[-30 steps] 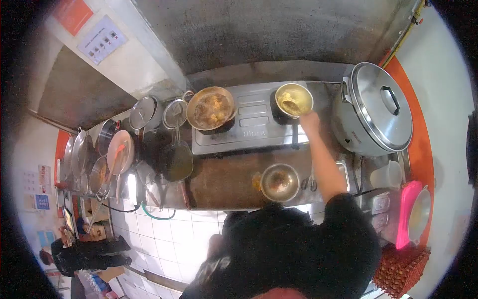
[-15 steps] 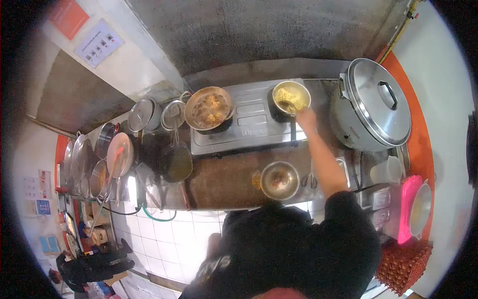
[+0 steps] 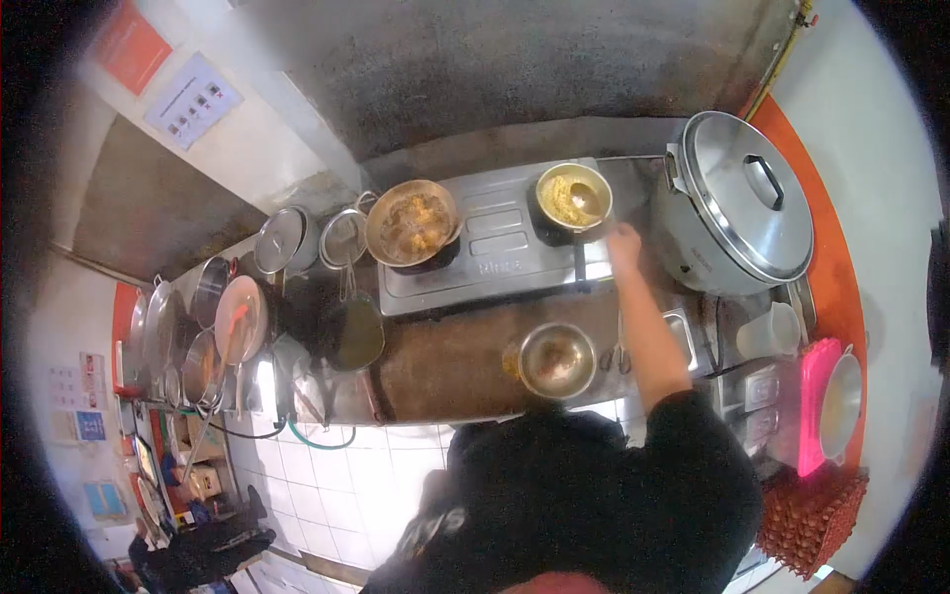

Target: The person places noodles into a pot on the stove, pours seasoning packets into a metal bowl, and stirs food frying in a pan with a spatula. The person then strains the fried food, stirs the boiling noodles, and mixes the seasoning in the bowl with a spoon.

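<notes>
My right hand (image 3: pixel 621 241) is closed on what looks like a ladle (image 3: pixel 586 202), its handle mostly hidden by blur. The ladle's bowl dips into a small saucepan (image 3: pixel 547 180) on the right burner. Yellow noodles (image 3: pixel 566 203) lie in the saucepan, mostly on the left side of the ladle. The pan's dark handle points toward me, just left of my hand. On the left burner of the stove (image 3: pixel 435 297), a wok (image 3: pixel 374 230) holds brown pieces in bubbling oil. My left hand does not show; my dark-clothed body covers that area.
A steel bowl (image 3: pixel 557 360) sits on the counter near my body. To the right stands a big lidded pot (image 3: pixel 737 198), with a plastic jug (image 3: pixel 772 332) and egg trays (image 3: pixel 813 520) nearer. Pans and strainers (image 3: pixel 343 238) crowd the left. Another person (image 3: pixel 203 549) is at lower left.
My right hand has moved slightly down and right. The ladle's bowl has shifted to the right within the saucepan, and the noodles now lie more to the left. The view has shifted slightly.
</notes>
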Tool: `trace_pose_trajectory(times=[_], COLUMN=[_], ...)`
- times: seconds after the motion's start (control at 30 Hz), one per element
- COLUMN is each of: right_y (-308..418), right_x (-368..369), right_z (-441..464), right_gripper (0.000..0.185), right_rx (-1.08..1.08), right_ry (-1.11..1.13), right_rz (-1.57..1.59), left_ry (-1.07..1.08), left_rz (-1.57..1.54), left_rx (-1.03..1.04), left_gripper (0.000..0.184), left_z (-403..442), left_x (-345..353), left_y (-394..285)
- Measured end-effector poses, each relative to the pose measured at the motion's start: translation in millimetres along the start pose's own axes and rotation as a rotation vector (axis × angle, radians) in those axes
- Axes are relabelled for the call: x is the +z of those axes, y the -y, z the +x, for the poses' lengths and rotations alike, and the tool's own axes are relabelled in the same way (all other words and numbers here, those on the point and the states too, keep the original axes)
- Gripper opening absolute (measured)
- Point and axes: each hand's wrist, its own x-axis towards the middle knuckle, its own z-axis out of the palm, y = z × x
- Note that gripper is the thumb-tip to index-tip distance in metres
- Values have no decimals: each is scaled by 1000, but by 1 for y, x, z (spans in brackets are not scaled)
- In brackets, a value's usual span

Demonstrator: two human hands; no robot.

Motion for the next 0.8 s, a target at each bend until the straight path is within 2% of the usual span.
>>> trace_pose_trajectory(times=[0.03, 0.07, 0.13, 0.2, 0.27, 0.3, 0.33, 0.4, 0.43, 0.47, 0.5, 0.53, 0.57, 0.6, 0.63, 0.67, 0.7, 0.73, 0.8], right_y=[3, -3, -17, -15, -35, -57, -71, -94, -106, -123, -156, -195, -214, -203, -185, -158, -145, -155, -190], right_x=[-8, -16, -35, -65, -83, -84, -86, -103, -106, -104, -102, -100, -97, -97, -100, -105, -108, -107, -108], right_z=[-7, -10, -19, -48, -80, -99, -119, -162, -176, -186, -195, -201, -204, -201, -195, -189, -186, -186, -192], right_gripper=[17, 17, 14, 11, 12, 11, 11, 11, 12, 13, 13, 16, 18, 18, 21, 23, 26, 26, 34], right_rx=[219, 220, 515, 642, 624, 487, 349, 15, 301, 595, 595, 490, 375, 369, 632, 896, 1160, 1151, 935], right_ry=[46, 41, 153, 186, 178, 107, 45, 58, -11, -84, -63, 27, 109, 118, 134, 150, 163, 172, 384], right_rz=[185, 184, 738, 968, 917, 878, 837, 271, 488, 695, 695, 382, 72, 71, 211, 346, 480, 472, 336], left_ry=[-1, 0, 3, 5, 0, -6, -17, 16, 66, 128, 56, -7, -14, -33, -52, -108, -35, 43, -8], left_rz=[-8, -15, -39, -79, -127, -200, -275, 9, -945, -1520, -968, -407, -413, -352, -292, -473, -653, -818, -700], left_rx=[3, 7, 9, 3, -16, 157, 327, 264, 250, -96, 34, 144, 136, 237, 338, 479, 102, -280, -166], left_gripper=[25, 25, 25, 25, 25, 22, 20, 14, 10, 8, 6, 5, 5, 5, 6, 9, 10, 12, 21], left_z=[1, 3, 5, 9, 27, 49, 46, 36, 42, 57, 51, 48, 46, 50, 56, 70, 61, 51, 59], left_x=[0, 0, 2, 8, 28, 46, 41, 18, 39, 66, 46, 23, 17, 16, 19, 34, 19, -7, 0], left_y=[0, 0, 0, 4, 31, 66, 63, 31, 52, 71, 53, 33, 30, 32, 37, 57, 35, 5, 16])
